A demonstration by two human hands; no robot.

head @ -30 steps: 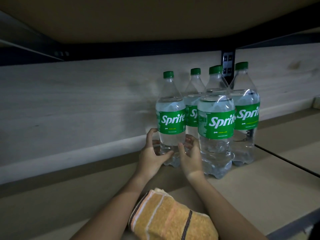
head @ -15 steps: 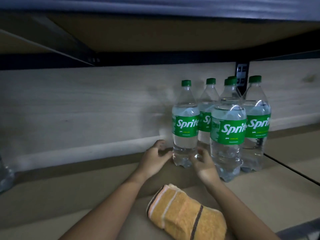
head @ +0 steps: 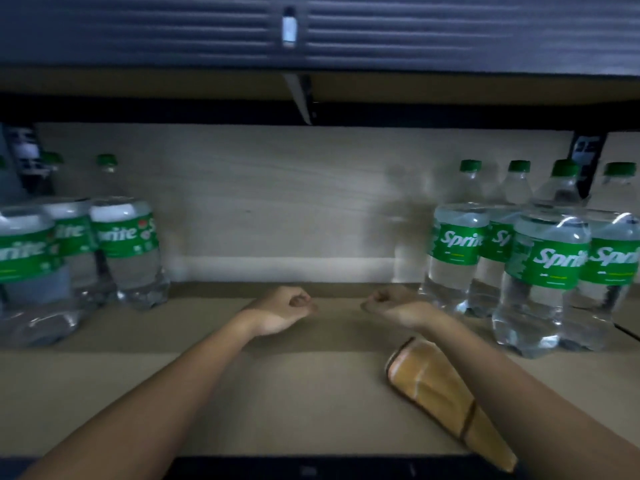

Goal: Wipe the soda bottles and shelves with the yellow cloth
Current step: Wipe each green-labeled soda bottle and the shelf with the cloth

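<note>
Several clear Sprite bottles [head: 547, 268] with green labels and caps stand grouped at the right of the brown shelf [head: 277, 393]. A second group of Sprite bottles [head: 124, 244] stands at the left, blurred. The yellow striped cloth [head: 440, 393] lies folded on the shelf near the front, partly under my right forearm. My left hand [head: 284, 308] and my right hand [head: 391, 306] hover over the middle of the shelf between the two groups. Both have their fingers curled in and hold nothing. The right hand is a short way left of the nearest right bottle.
A pale wooden back panel [head: 277, 202] closes the shelf behind. The dark metal beam of the upper shelf [head: 311, 36] hangs low overhead. A black upright bracket [head: 585, 157] stands behind the right bottles. The shelf's dark front edge [head: 311, 469] runs along the bottom.
Both hands have left the base of the right-hand bottle and drawn back to mid-shelf with fingers curled. The view has swung left and pulled back, showing the left bottle group.
</note>
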